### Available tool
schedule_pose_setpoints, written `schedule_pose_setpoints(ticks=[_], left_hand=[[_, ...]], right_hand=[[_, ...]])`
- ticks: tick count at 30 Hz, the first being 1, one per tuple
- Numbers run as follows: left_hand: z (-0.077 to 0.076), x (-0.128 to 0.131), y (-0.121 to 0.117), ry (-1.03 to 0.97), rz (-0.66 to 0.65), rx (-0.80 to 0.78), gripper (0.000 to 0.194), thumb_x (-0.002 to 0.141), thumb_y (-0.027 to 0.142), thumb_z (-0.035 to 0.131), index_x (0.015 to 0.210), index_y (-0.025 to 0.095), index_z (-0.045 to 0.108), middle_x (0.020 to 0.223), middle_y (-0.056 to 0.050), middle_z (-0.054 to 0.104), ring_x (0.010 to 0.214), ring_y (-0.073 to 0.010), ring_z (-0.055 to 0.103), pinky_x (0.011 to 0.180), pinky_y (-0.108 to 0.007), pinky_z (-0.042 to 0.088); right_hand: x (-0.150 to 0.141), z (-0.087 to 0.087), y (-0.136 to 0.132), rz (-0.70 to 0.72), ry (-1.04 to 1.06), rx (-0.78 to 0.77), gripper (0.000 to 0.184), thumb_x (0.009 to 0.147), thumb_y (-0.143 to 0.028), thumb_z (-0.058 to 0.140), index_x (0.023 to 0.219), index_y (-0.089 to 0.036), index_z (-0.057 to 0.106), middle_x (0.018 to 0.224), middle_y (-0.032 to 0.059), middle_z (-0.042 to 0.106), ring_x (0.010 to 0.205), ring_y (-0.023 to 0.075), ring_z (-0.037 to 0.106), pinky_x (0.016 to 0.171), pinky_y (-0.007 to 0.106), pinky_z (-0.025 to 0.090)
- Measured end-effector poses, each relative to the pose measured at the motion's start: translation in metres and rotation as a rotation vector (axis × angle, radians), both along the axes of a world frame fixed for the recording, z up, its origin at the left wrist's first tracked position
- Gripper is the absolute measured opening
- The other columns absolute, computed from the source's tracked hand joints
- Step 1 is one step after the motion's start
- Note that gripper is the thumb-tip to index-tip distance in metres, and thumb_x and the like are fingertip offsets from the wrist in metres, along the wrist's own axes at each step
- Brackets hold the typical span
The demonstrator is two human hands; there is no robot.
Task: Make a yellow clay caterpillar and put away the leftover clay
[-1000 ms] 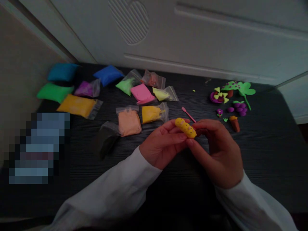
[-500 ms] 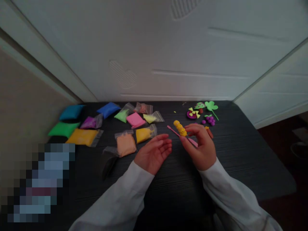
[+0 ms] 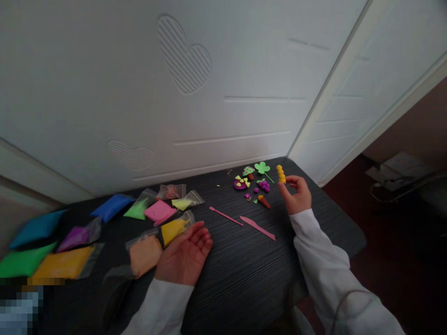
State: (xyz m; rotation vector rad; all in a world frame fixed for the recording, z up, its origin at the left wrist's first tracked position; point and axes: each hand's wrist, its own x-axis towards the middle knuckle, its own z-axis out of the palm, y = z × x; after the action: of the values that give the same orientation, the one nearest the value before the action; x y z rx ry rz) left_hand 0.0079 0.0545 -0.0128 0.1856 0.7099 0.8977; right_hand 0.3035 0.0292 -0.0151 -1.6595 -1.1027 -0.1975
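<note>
Between thumb and fingers, my right hand pinches a yellow clay caterpillar made of several joined balls, held upright over the right side of the dark table. To its left lie small clay pieces: a green four-leaf clover, a purple grape bunch, a brown piece with a yellow top, and a purple dish with pale yellow bits. My left hand is open, palm up and fingers slightly curled, holding nothing. It is beside a yellow clay bag and a peach clay bag.
A pink modelling knife and a thin pink stick tool lie mid-table. Several more coloured clay bags, including a blue one and a pink one, spread across the left. A white panel rises behind the table.
My right hand has carried the caterpillar rightward, past the small clay figures, uncovering both pink tools. The view has turned to the right. My left hand stays open.
</note>
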Motion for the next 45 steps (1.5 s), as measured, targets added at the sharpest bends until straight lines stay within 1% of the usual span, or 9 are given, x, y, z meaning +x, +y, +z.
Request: schedule_pose_setpoints(ticks=[5, 10, 13, 17, 23, 31, 36, 40, 45], left_hand=[[-0.006, -0.002, 0.003, 0.016, 0.028, -0.005, 0.021, 0.07, 0.013, 0.049, 0.083, 0.007, 0.065, 0.07, -0.011, 0.065, 0.066, -0.0174, 0.062, 0.06, -0.028, 0.055], [-0.004, -0.001, 0.003, 0.04, 0.052, -0.029, 0.021, 0.07, 0.013, 0.049, 0.082, 0.006, 0.065, 0.07, -0.011, 0.065, 0.066, -0.0172, 0.062, 0.059, -0.029, 0.055], [-0.003, 0.0, 0.002, 0.051, 0.06, -0.024, 0.021, 0.071, 0.012, 0.047, 0.082, 0.007, 0.065, 0.07, -0.011, 0.065, 0.066, -0.017, 0.062, 0.059, -0.029, 0.055], [-0.004, 0.0, 0.003, 0.058, 0.075, -0.018, 0.021, 0.071, 0.012, 0.047, 0.081, 0.007, 0.065, 0.07, -0.01, 0.064, 0.065, -0.0168, 0.061, 0.058, -0.029, 0.055], [-0.007, -0.001, 0.003, 0.07, 0.073, 0.006, 0.021, 0.07, 0.013, 0.049, 0.081, 0.007, 0.065, 0.07, -0.01, 0.064, 0.066, -0.0168, 0.061, 0.059, -0.029, 0.055], [-0.01, -0.001, 0.003, 0.066, 0.042, 0.008, 0.021, 0.068, 0.016, 0.052, 0.08, 0.007, 0.066, 0.071, -0.011, 0.064, 0.067, -0.018, 0.061, 0.06, -0.029, 0.054], [-0.011, -0.003, 0.003, 0.058, 0.03, 0.012, 0.02, 0.066, 0.016, 0.054, 0.08, 0.007, 0.066, 0.07, -0.01, 0.065, 0.066, -0.0177, 0.061, 0.061, -0.029, 0.054], [-0.011, -0.003, 0.003, 0.054, 0.029, 0.017, 0.021, 0.066, 0.016, 0.055, 0.081, 0.007, 0.066, 0.07, -0.01, 0.065, 0.066, -0.018, 0.061, 0.061, -0.029, 0.054], [-0.01, -0.001, 0.003, 0.055, 0.034, 0.0, 0.021, 0.065, 0.017, 0.055, 0.08, 0.007, 0.066, 0.069, -0.01, 0.065, 0.065, -0.0177, 0.061, 0.06, -0.029, 0.054]], right_hand=[[0.04, -0.016, 0.001, -0.063, -0.086, -0.055, 0.023, 0.069, -0.033, 0.061, 0.085, -0.017, 0.056, 0.084, 0.0056, 0.059, 0.079, 0.0188, 0.055, 0.073, 0.036, 0.045], [0.055, -0.03, 0.012, -0.067, -0.116, -0.104, 0.023, 0.068, -0.034, 0.061, 0.084, -0.017, 0.057, 0.082, 0.0061, 0.06, 0.076, 0.0187, 0.057, 0.071, 0.035, 0.045], [0.055, -0.032, 0.014, -0.067, -0.12, -0.121, 0.022, 0.069, -0.034, 0.059, 0.083, -0.017, 0.057, 0.081, 0.005, 0.061, 0.073, 0.0172, 0.057, 0.071, 0.033, 0.046], [0.05, -0.028, 0.011, -0.087, -0.117, -0.139, 0.023, 0.071, -0.036, 0.057, 0.086, -0.018, 0.056, 0.073, 0.0015, 0.059, 0.068, 0.015, 0.057, 0.069, 0.03, 0.045], [0.042, -0.023, 0.007, -0.145, -0.107, -0.193, 0.028, 0.071, -0.041, 0.055, 0.089, -0.019, 0.055, 0.059, -0.0032, 0.052, 0.056, 0.0129, 0.051, 0.061, 0.027, 0.041], [0.037, -0.014, 0.003, -0.126, -0.091, -0.299, 0.031, 0.073, -0.043, 0.052, 0.092, -0.018, 0.053, 0.058, -0.0036, 0.048, 0.054, 0.0116, 0.048, 0.059, 0.025, 0.04], [0.041, -0.021, 0.006, -0.058, -0.071, -0.439, 0.03, 0.071, -0.044, 0.053, 0.087, -0.02, 0.055, 0.055, -0.0044, 0.048, 0.049, 0.0106, 0.047, 0.052, 0.023, 0.036], [0.045, -0.028, 0.008, -0.008, -0.059, -0.559, 0.027, 0.069, -0.045, 0.054, 0.083, -0.021, 0.056, 0.054, -0.0044, 0.05, 0.049, 0.0109, 0.049, 0.049, 0.023, 0.034], [0.046, -0.03, 0.004, 0.01, -0.051, -0.636, 0.028, 0.07, -0.047, 0.053, 0.083, -0.022, 0.056, 0.056, -0.0043, 0.052, 0.052, 0.0115, 0.051, 0.05, 0.023, 0.034]])
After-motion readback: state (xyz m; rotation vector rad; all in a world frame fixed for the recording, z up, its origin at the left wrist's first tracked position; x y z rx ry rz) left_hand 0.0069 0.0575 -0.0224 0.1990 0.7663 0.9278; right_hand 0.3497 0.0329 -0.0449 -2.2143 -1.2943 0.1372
